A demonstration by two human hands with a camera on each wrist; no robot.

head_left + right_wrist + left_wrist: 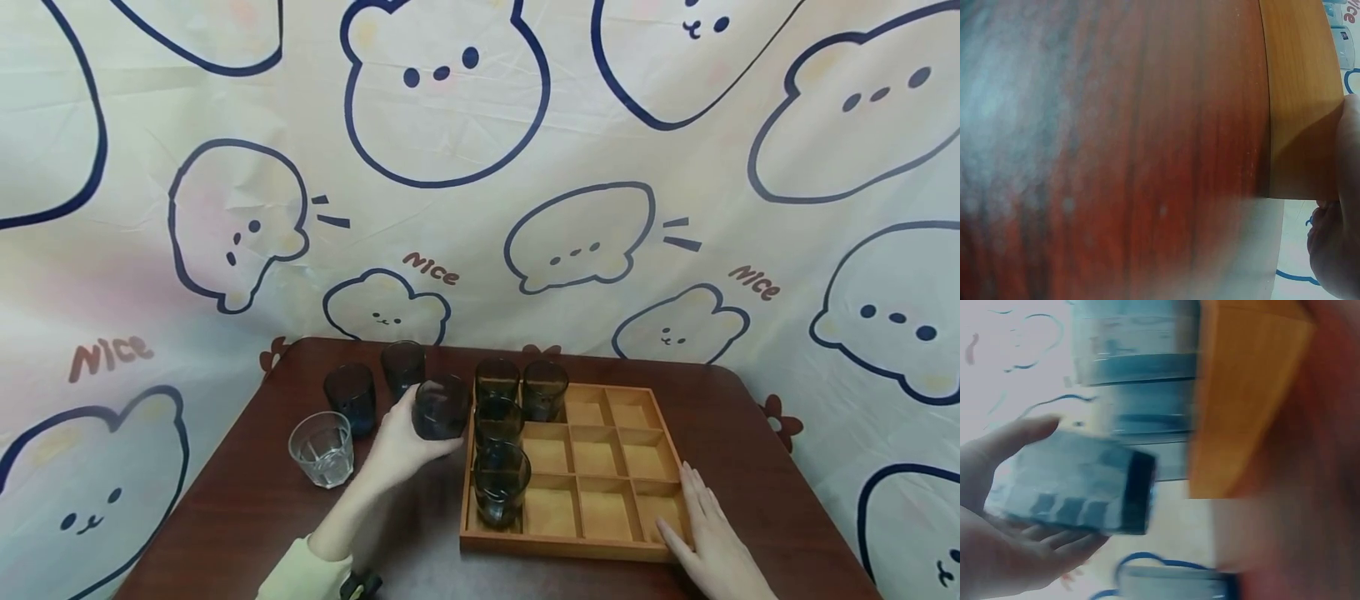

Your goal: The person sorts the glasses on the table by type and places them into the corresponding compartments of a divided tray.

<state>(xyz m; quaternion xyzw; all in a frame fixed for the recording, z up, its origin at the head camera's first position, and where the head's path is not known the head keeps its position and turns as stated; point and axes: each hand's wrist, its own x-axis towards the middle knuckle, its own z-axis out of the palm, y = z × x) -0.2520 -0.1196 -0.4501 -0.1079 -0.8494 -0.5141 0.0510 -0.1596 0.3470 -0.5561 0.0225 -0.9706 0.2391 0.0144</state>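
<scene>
In the head view my left hand (401, 437) grips a dark tinted glass (441, 408) just left of a wooden divided tray (570, 546). The left wrist view shows that glass (1079, 484) tilted on its side in that camera's picture, between the thumb and the fingers (1072, 550). Several similar dark glasses stand in the tray, such as one in the front left compartment (501, 487) and one at the back (545, 390). My right hand (716, 537) rests at the tray's right front corner, fingers straight along the side wall and the thumb over the rim.
Left of the tray, two dark glasses, one nearer (351, 400) and one farther back (402, 367), stand on the dark brown table (247, 517) with a clear glass (322, 450). A patterned cloth (480, 208) hangs behind the table.
</scene>
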